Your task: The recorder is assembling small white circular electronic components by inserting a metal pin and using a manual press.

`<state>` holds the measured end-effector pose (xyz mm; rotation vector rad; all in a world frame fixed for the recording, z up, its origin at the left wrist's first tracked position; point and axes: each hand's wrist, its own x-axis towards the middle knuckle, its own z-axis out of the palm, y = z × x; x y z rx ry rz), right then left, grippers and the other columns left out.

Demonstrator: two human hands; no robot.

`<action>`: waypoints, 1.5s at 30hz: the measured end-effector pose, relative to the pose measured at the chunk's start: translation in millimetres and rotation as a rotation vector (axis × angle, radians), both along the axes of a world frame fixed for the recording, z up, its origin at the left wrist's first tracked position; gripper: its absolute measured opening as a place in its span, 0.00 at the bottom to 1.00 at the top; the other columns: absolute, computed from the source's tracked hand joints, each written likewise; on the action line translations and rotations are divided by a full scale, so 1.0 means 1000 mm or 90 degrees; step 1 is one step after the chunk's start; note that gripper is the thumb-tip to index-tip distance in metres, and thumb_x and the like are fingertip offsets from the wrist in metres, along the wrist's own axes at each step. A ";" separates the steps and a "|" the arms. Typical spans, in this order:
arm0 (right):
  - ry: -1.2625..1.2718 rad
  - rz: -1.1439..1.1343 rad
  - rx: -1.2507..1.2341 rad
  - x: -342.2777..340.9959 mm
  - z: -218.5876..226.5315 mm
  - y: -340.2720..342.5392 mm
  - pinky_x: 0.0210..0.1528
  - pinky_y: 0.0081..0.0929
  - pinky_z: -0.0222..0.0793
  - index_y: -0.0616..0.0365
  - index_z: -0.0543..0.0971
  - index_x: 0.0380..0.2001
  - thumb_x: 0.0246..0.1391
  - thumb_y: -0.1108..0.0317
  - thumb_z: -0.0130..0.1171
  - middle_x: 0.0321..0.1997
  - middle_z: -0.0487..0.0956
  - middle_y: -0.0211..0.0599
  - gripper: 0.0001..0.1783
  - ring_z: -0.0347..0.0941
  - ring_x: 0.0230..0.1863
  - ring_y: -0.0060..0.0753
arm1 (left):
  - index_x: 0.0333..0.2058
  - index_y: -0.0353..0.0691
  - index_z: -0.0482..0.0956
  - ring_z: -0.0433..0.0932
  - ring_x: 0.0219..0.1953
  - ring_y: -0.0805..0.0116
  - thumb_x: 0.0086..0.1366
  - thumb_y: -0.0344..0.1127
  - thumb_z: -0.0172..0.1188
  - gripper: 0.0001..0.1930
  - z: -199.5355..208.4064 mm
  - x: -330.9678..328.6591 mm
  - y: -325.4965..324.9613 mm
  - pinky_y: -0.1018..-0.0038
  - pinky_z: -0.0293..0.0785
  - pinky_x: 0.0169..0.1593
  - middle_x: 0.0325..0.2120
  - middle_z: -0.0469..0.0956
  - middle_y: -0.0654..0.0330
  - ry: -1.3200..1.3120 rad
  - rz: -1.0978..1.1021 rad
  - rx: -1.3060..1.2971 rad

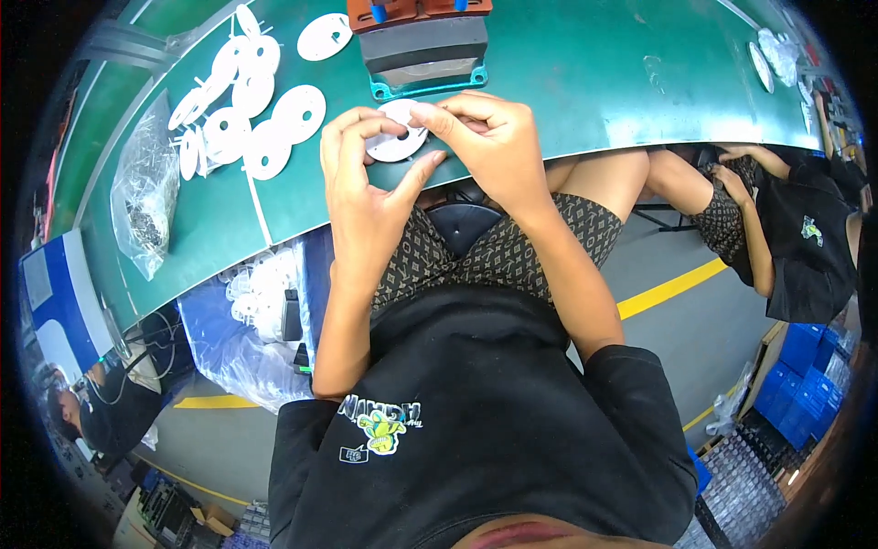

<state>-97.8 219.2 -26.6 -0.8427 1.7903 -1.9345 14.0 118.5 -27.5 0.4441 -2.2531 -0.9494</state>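
Observation:
A white round disc [388,149] with a dark centre hole is between my hands, over the near edge of the green table. The curled fingers of my left hand [364,169] grip its left side, with the thumb below its lower right edge. My right hand [494,142] is closed in a pinch at the disc's upper right edge. Whatever lies between those fingertips is too small or too hidden to make out. Just beyond the hands stands a dark block-shaped fixture [426,57] with an orange top, blue knobs and a teal base.
More white discs [254,91] lie in a loose heap on the table's left. Beside them rests a clear bag of small metal parts [146,197]. Below the edge sits a plastic-lined bin [261,302] with clear pieces. A co-worker [805,229] sits at right, another person [114,407] at left.

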 end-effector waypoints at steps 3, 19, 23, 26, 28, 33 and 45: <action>-0.012 0.008 0.005 0.000 -0.002 0.002 0.28 0.14 0.68 0.69 0.83 0.31 0.53 0.68 0.65 0.28 0.81 0.34 0.11 0.73 0.29 0.13 | 0.46 0.38 0.74 0.71 0.44 0.63 0.46 0.32 0.73 0.27 0.003 0.002 -0.001 0.73 0.69 0.40 0.45 0.72 0.56 0.010 -0.004 0.030; 0.015 0.064 0.053 -0.001 -0.002 -0.006 0.31 0.18 0.69 0.70 0.81 0.29 0.56 0.71 0.60 0.26 0.80 0.36 0.09 0.72 0.28 0.18 | 0.41 0.37 0.79 0.74 0.49 0.56 0.50 0.29 0.69 0.17 -0.003 0.003 -0.015 0.65 0.68 0.53 0.43 0.78 0.56 -0.020 -0.039 -0.007; 0.038 0.071 0.047 -0.002 -0.002 -0.005 0.30 0.17 0.72 0.69 0.82 0.35 0.55 0.70 0.61 0.29 0.83 0.40 0.10 0.77 0.30 0.17 | 0.41 0.37 0.79 0.74 0.49 0.56 0.50 0.29 0.69 0.17 -0.001 0.005 -0.014 0.65 0.68 0.53 0.43 0.78 0.55 -0.030 -0.035 -0.014; 0.075 0.053 0.041 -0.005 -0.002 -0.003 0.29 0.20 0.73 0.66 0.82 0.34 0.54 0.70 0.61 0.30 0.83 0.40 0.09 0.79 0.28 0.23 | 0.41 0.37 0.79 0.74 0.49 0.55 0.50 0.29 0.69 0.17 -0.002 0.001 -0.012 0.65 0.68 0.54 0.43 0.78 0.55 -0.031 -0.041 -0.009; 0.323 -0.001 0.067 -0.007 -0.009 -0.001 0.29 0.25 0.74 0.60 0.82 0.33 0.52 0.68 0.61 0.30 0.82 0.39 0.08 0.80 0.27 0.31 | 0.41 0.37 0.79 0.74 0.50 0.55 0.50 0.29 0.68 0.17 -0.003 -0.004 -0.010 0.66 0.68 0.54 0.44 0.78 0.54 -0.042 -0.043 -0.002; 0.587 -0.057 0.081 0.011 -0.018 -0.006 0.28 0.29 0.73 0.52 0.82 0.28 0.47 0.67 0.61 0.28 0.81 0.32 0.05 0.79 0.29 0.33 | 0.49 0.37 0.76 0.74 0.48 0.65 0.53 0.26 0.64 0.22 -0.001 0.012 -0.009 0.75 0.68 0.48 0.47 0.76 0.56 -0.104 0.006 0.051; 0.001 -0.053 -0.036 0.000 -0.010 -0.001 0.22 0.22 0.62 0.56 0.79 0.37 0.62 0.60 0.53 0.22 0.76 0.30 0.12 0.67 0.21 0.16 | 0.50 0.33 0.76 0.75 0.50 0.61 0.65 0.28 0.55 0.15 -0.001 0.006 -0.010 0.71 0.67 0.55 0.48 0.77 0.51 -0.045 -0.060 -0.013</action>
